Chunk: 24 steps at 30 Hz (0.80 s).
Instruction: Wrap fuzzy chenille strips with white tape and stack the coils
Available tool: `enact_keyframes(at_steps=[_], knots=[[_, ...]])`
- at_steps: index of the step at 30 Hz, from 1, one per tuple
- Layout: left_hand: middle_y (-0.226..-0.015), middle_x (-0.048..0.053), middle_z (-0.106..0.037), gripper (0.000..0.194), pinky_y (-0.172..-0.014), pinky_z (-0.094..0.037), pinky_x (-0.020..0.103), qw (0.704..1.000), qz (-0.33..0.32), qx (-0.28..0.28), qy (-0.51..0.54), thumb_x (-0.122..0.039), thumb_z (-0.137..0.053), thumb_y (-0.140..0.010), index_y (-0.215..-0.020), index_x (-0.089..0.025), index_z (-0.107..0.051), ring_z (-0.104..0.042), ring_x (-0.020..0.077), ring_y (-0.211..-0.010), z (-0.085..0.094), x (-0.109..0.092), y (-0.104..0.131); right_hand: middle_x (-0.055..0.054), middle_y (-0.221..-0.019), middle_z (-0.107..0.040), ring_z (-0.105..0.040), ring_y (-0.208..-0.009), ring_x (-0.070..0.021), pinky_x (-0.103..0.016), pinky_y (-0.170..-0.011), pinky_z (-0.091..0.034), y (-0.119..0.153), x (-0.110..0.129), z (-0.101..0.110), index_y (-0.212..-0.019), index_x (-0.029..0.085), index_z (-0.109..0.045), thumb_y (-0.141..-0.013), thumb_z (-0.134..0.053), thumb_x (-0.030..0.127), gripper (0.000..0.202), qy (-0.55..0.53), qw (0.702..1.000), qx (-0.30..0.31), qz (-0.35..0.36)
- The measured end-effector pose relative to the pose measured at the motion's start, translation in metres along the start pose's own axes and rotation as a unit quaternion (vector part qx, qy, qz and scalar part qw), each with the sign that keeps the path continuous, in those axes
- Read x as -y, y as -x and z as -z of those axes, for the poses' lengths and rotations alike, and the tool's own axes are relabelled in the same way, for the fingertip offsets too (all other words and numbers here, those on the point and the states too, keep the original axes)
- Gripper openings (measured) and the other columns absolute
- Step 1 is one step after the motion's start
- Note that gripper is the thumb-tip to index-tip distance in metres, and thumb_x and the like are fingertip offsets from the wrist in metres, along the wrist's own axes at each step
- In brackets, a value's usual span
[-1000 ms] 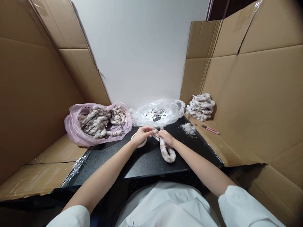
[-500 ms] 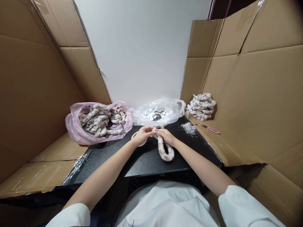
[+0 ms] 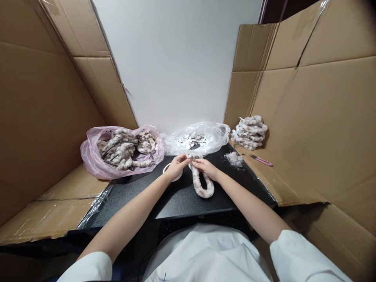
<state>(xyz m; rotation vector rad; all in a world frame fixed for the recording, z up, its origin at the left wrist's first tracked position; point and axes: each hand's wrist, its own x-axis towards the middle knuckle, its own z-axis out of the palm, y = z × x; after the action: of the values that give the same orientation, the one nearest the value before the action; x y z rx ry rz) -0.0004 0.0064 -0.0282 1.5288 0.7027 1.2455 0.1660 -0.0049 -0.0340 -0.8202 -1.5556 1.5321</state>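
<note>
1. We count two bare hands: the left hand (image 3: 177,166) pinches the top end of the loop between thumb and fingers, and the right hand (image 3: 205,167) is closed on the same end from the other side
2. We see one fuzzy white-and-brown loop (image 3: 202,192) in the grip, hanging toward us over the front half of the one black table (image 3: 132,203); a small shiny bit shows at the fingertips, too small for us to name
3. We find one white ring (image 3: 178,178) on the table, partly covered by the left hand
4. We count two plastic bags: one pink bag (image 3: 88,156) at the left with fuzzy pieces (image 3: 117,150) and dark strips, too tangled to count, and one clear bag (image 3: 216,135) at the back centre with many small metal and white pieces (image 3: 194,141)
5. We see one stack of fuzzy loops (image 3: 251,133) at the right, several layers high
6. Near it we count one clump of fluff (image 3: 234,159) and one pink-handled tool (image 3: 263,160) lying on cardboard
</note>
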Motion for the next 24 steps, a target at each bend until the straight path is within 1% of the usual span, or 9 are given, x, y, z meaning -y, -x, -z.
enact_keyframes(at_steps=[3,6,9,12,14,17,19,21,24], knots=[[-0.077,0.001,-0.066,0.027,-0.078,-0.041,0.026,0.999,-0.010,-0.036,-0.010,-0.038,-0.074,-0.069,-0.079,-0.014,-0.067,-0.057,0.0135,-0.076,0.003,0.001,-0.002,0.004,-0.065,-0.054,-0.051,-0.061,-0.0103,-0.026,-0.064,-0.042,-0.001,-0.001,0.004,-0.077,0.017,-0.053,-0.059,-0.075,0.031,0.031,0.009,0.999,0.030,-0.019],[-0.073,0.001,-0.065,0.028,-0.075,-0.042,0.026,0.999,0.003,-0.016,-0.031,-0.039,-0.075,-0.068,-0.076,-0.013,-0.066,-0.057,0.0134,-0.073,0.008,-0.003,-0.003,0.005,-0.063,-0.057,-0.055,-0.062,-0.0111,-0.027,-0.068,-0.044,0.000,-0.001,0.007,-0.073,0.018,-0.050,-0.058,-0.070,0.018,0.024,0.029,0.999,0.016,-0.018],[-0.070,0.001,-0.064,0.030,-0.073,-0.043,0.026,0.999,0.019,0.032,-0.040,-0.040,-0.077,-0.065,-0.072,-0.013,-0.065,-0.058,0.0135,-0.070,0.012,-0.008,-0.004,0.005,-0.064,-0.059,-0.057,-0.064,-0.0116,-0.027,-0.069,-0.045,0.001,0.000,0.006,-0.075,0.019,-0.050,-0.064,-0.065,0.020,0.019,0.029,0.999,-0.005,-0.013],[-0.071,0.002,-0.065,0.031,-0.072,-0.044,0.026,0.998,0.009,0.030,-0.053,-0.039,-0.078,-0.064,-0.070,-0.013,-0.064,-0.059,0.0141,-0.070,0.015,-0.012,-0.004,0.004,-0.069,-0.060,-0.058,-0.066,-0.0117,-0.027,-0.070,-0.046,0.002,-0.003,0.000,-0.081,0.019,-0.051,-0.065,-0.068,0.024,0.024,0.042,0.999,0.008,-0.004],[-0.072,0.003,-0.066,0.031,-0.073,-0.044,0.026,0.998,0.009,0.028,-0.054,-0.039,-0.078,-0.063,-0.069,-0.013,-0.063,-0.060,0.0147,-0.072,0.015,-0.012,-0.004,0.004,-0.069,-0.058,-0.055,-0.065,-0.0117,-0.026,-0.067,-0.045,0.001,-0.008,-0.005,-0.079,0.019,-0.051,-0.063,-0.069,0.023,0.024,0.095,0.995,-0.006,0.019],[-0.071,0.003,-0.066,0.031,-0.073,-0.044,0.027,0.998,0.023,0.045,-0.037,-0.039,-0.078,-0.065,-0.067,-0.013,-0.061,-0.060,0.0142,-0.070,0.017,-0.012,-0.004,0.004,-0.064,-0.055,-0.051,-0.062,-0.0119,-0.024,-0.061,-0.041,0.000,-0.012,-0.009,-0.071,0.019,-0.051,-0.065,-0.059,0.017,0.011,0.187,0.979,-0.058,0.058],[-0.069,0.002,-0.066,0.031,-0.071,-0.044,0.025,0.998,0.027,0.055,-0.027,-0.038,-0.077,-0.067,-0.065,-0.013,-0.059,-0.059,0.0128,-0.068,0.019,-0.011,-0.005,0.004,-0.063,-0.055,-0.050,-0.061,-0.0121,-0.024,-0.060,-0.039,0.000,-0.010,-0.007,-0.071,0.018,-0.052,-0.067,-0.051,0.015,0.006,0.212,0.971,-0.083,0.073],[-0.068,0.001,-0.065,0.030,-0.070,-0.043,0.024,0.997,0.032,0.063,-0.017,-0.038,-0.076,-0.068,-0.067,-0.013,-0.060,-0.058,0.0118,-0.066,0.021,-0.010,-0.007,0.003,-0.064,-0.057,-0.050,-0.061,-0.0122,-0.024,-0.061,-0.037,0.001,-0.006,-0.002,-0.075,0.018,-0.055,-0.069,-0.049,0.016,0.009,0.225,0.966,-0.098,0.085],[-0.069,0.001,-0.065,0.031,-0.069,-0.044,0.024,0.995,0.054,0.084,-0.009,-0.041,-0.076,-0.068,-0.070,-0.012,-0.063,-0.058,0.0114,-0.066,0.024,-0.008,-0.008,0.004,-0.063,-0.055,-0.049,-0.059,-0.0121,-0.023,-0.060,-0.037,0.004,0.000,0.004,-0.079,0.018,-0.058,-0.073,-0.049,0.021,0.011,0.246,0.960,-0.091,0.094]])
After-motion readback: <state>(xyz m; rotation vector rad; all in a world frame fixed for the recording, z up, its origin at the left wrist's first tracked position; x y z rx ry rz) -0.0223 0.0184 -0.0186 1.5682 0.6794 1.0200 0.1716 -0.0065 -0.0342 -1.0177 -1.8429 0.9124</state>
